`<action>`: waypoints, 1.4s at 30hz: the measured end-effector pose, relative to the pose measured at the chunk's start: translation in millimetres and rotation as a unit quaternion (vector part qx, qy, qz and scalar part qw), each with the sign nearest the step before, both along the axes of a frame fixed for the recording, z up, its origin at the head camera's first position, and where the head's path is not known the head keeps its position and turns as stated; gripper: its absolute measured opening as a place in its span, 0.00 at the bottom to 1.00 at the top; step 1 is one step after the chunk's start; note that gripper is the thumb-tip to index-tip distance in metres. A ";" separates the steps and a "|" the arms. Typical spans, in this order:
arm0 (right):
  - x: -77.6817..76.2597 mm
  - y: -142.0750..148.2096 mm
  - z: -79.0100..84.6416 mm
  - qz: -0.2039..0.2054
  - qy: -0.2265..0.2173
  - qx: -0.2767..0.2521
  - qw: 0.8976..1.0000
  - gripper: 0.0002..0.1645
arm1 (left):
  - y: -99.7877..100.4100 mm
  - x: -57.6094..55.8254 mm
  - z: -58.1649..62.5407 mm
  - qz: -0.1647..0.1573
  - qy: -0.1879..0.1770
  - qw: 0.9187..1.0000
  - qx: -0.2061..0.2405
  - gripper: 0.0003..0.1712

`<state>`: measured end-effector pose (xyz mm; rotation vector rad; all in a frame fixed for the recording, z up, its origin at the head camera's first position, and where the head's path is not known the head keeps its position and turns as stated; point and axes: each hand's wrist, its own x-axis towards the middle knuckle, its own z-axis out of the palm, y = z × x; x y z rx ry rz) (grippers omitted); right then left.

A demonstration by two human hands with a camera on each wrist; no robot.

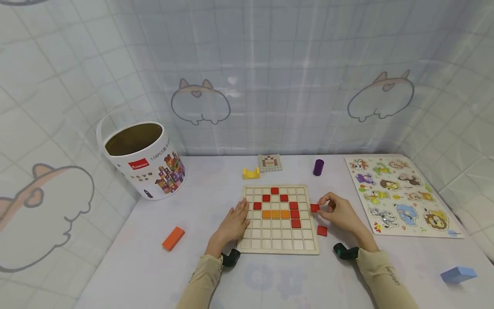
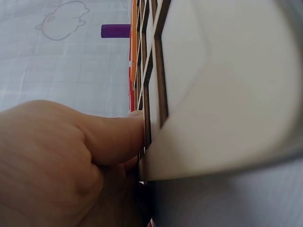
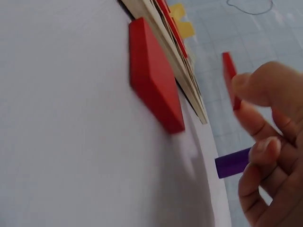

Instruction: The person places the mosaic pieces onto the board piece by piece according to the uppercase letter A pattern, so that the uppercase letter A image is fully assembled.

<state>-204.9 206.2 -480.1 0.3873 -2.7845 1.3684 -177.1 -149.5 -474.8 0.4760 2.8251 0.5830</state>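
Note:
A wooden grid board lies flat in front of me, with red tiles forming a peaked shape and a row of orange tiles across it. My left hand rests on the board's left edge with fingers extended; the left wrist view shows its thumb against the rim. Just off the board's right edge, my right hand pinches a red square tile between thumb and finger, raised off the table. Another red tile lies on the table below that hand, beside the board.
Behind the board are a pattern card, a yellow notched block and a purple cylinder. A white bucket and orange block stand left. An animal puzzle board and blue block are at right.

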 end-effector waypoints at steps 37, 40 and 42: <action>-15.2 -131.6 9.1 0.098 -0.004 -0.007 0.995 0.12 | -2.2 0.3 0.0 -0.005 0.010 1.000 0.016 0.35; -13.9 -139.0 8.6 0.105 0.008 0.022 0.994 0.12 | -1.5 0.5 -0.2 -0.004 0.009 1.000 0.016 0.34; -13.0 -143.2 9.2 0.109 0.016 0.035 0.993 0.12 | -1.2 0.5 0.1 -0.007 0.011 1.000 0.020 0.34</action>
